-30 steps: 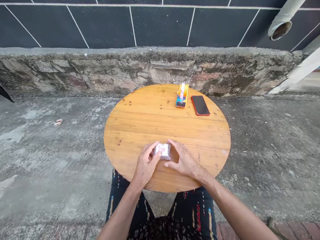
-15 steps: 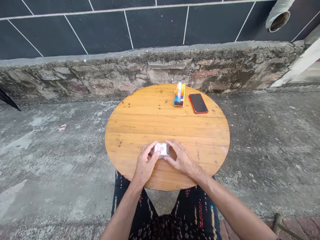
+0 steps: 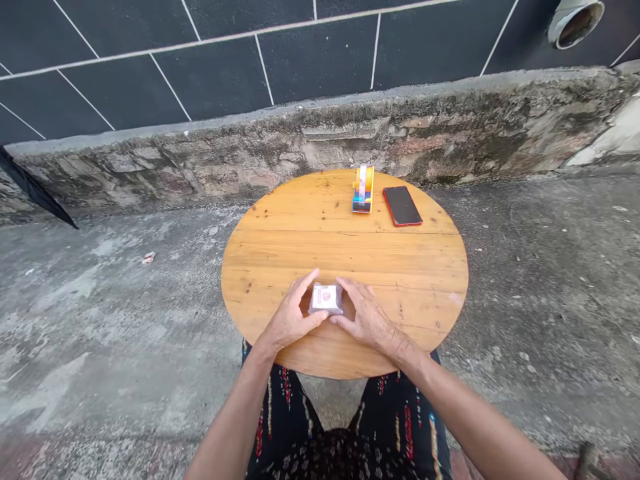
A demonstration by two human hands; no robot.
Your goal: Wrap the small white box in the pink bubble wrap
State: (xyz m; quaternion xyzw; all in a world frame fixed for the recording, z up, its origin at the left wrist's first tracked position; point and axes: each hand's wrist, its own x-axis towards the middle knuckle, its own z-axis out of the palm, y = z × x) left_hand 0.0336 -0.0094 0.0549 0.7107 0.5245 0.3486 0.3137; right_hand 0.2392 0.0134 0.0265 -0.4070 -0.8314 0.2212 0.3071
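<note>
A small plastic-wrapped box (image 3: 325, 297) lies near the front of the round wooden table (image 3: 280, 240). Its white top carries reddish print, and the clear wrap sticks out around it. My left hand (image 3: 293, 317) curves along the box's left side with fingers and thumb spread; the thumb tip is by its front edge. From the right, my right hand (image 3: 367, 317) has its index finger at the far right corner and its thumb at the front right corner, gripping the box between them.
At the back of the table stands a yellow and blue tape dispenser (image 3: 363, 190). Right of it lies a phone (image 3: 403, 206) with a red edge. Behind the table runs a low stone wall base (image 3: 225, 163). A dark folded umbrella-like thing (image 3: 37, 190) juts in at left.
My left thumb has come off the box's top to its front edge, and the left fingers have spread. The right hand stays at the box. The view has shifted and tilted slightly.
</note>
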